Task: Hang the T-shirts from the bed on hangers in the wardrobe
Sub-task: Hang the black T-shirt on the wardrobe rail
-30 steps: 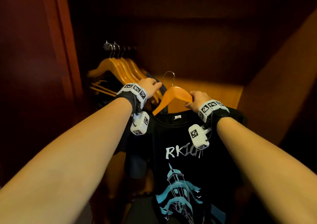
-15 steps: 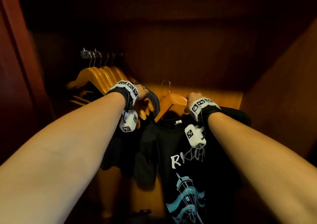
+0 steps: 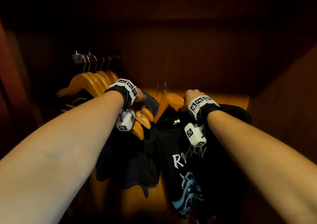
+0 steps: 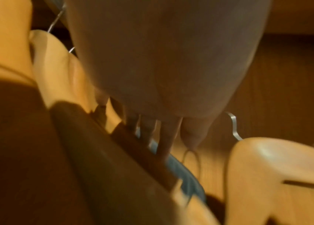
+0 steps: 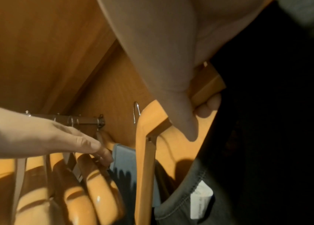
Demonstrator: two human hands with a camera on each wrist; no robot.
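Observation:
My right hand [image 3: 191,95] grips the right arm of a wooden hanger [image 3: 169,99] that carries a black T-shirt [image 3: 187,165] with white letters and a blue print. In the right wrist view its thumb and fingers wrap the hanger [image 5: 146,137], and the metal hook [image 5: 136,111] is in the air to the right of the rail [image 5: 82,120]. My left hand [image 3: 141,95] lies with straight fingers [image 5: 102,152] against the hangers on the rail, beside a blue T-shirt [image 5: 123,153] that hangs there. The left wrist view shows those fingers [image 4: 163,137] on blue cloth.
Several empty wooden hangers [image 3: 96,81] hang bunched at the left end of the rail [image 3: 96,59]. The wardrobe's lit back panel [image 3: 223,100] is behind the hands and its right wall [image 3: 283,95] is close. A dark door edge [image 3: 10,86] stands on the left.
My left hand has gone from a fist over the hung hangers to flat fingers against them by the blue T-shirt. The hanger with the black T-shirt has stayed in my right hand.

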